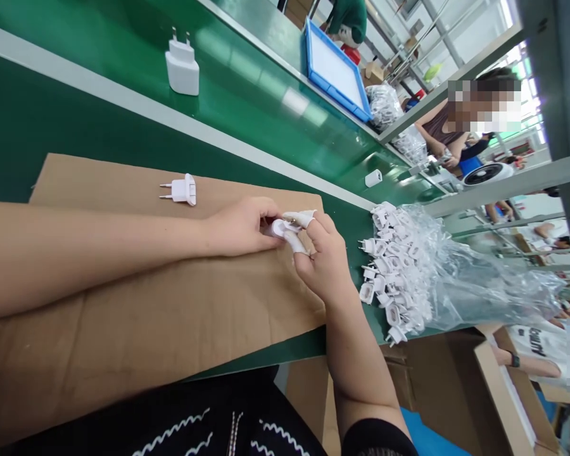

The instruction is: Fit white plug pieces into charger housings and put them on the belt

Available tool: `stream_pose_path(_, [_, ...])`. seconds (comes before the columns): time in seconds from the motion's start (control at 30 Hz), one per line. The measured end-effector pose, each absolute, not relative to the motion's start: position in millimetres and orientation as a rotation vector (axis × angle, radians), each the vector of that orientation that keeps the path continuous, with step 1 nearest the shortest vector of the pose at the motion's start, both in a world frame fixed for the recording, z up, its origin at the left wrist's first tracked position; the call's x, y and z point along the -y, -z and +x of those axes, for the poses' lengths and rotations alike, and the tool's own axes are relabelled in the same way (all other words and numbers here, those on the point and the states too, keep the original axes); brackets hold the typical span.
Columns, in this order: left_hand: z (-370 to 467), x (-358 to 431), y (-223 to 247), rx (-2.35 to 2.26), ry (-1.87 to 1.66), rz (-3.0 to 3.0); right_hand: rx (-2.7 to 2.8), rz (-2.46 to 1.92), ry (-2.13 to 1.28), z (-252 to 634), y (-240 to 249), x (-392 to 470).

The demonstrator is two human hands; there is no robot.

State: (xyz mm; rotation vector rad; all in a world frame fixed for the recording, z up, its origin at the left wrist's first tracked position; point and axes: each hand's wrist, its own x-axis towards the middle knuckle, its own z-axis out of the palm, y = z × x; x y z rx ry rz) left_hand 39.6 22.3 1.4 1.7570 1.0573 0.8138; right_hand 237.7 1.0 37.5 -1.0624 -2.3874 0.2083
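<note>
Over the cardboard sheet [185,310], my left hand [242,227] closes its thumb and fingers on a small white plug part [278,228]. My right hand [320,253], with white covers on its thumb and fingertip, pinches the same part from the other side. Fingers hide much of it. On the cardboard beyond my left forearm lies a white two-pin plug piece [183,189]. Farther off, a white charger [183,66] stands on the green belt with its pins up.
Many white plug pieces [394,272] spill from a clear plastic bag [484,291] at the right. A white piece [373,178] sits on the green belt [247,82]. Beyond are a blue tray [335,69], metal posts and co-workers. An open carton [456,380] stands lower right.
</note>
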Motion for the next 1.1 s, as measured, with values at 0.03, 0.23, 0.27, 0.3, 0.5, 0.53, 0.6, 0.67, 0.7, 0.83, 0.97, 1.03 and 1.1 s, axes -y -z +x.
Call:
stream_pose_path(0.03, [39.7,-22.3,-0.7,-1.057,-0.819,1.763,2.391,-1.066,-0.201,238.2,-36.7,-1.5])
stream_pose_path(0.23, [39.7,-22.0,-2.5,-1.062,-0.810,1.795,2.381,-1.044,-0.096,237.0,-37.5,-1.9])
stream_pose_path(0.27, [39.8,-22.0,-3.3,-1.068,-0.808,1.793,2.398,-1.030,-0.073,236.2,-37.8,-2.2])
stream_pose_path(0.3, [39.8,-21.9,-3.9,-1.070,-0.806,1.792,2.415,-1.020,-0.053,235.4,-37.9,-2.5])
stream_pose_path(0.5, [39.0,-20.0,-0.7,-1.041,-0.852,1.937,2.447,-1.131,-0.072,232.0,-37.2,-3.0])
stream_pose_path(0.53, [38.9,-19.0,0.7,-1.047,-0.865,2.020,2.429,-1.167,-0.085,231.8,-36.5,-2.6])
stream_pose_path(0.6, [39.4,-16.4,3.3,-1.087,-0.840,2.225,2.375,-1.226,-0.116,232.0,-34.3,-1.4])
stream_pose_path(0.67, [41.1,-13.0,5.1,-1.162,-0.767,2.394,2.305,-1.256,-0.191,233.1,-30.8,0.0])
stream_pose_path(0.7, [42.2,-11.3,5.2,-1.203,-0.731,2.441,2.258,-1.252,-0.255,233.7,-28.6,0.6])
stream_pose_path(0.83, [43.2,-13.7,-3.8,-1.225,-0.612,2.388,1.951,-1.204,-0.654,234.6,-15.1,-1.1])
stream_pose_path(0.97, [24.8,-52.9,-26.6,-1.387,-0.637,2.142,1.639,-1.206,-0.824,230.8,-1.4,-10.4])
stream_pose_path(1.03, [4.4,-86.1,-36.1,-1.621,-0.738,2.063,1.601,-1.224,-0.828,228.9,1.9,-14.0])
stream_pose_path(1.1, [-21.0,-119.7,-39.7,-1.824,-0.762,2.011,1.635,-1.237,-0.867,228.1,2.8,-15.2])
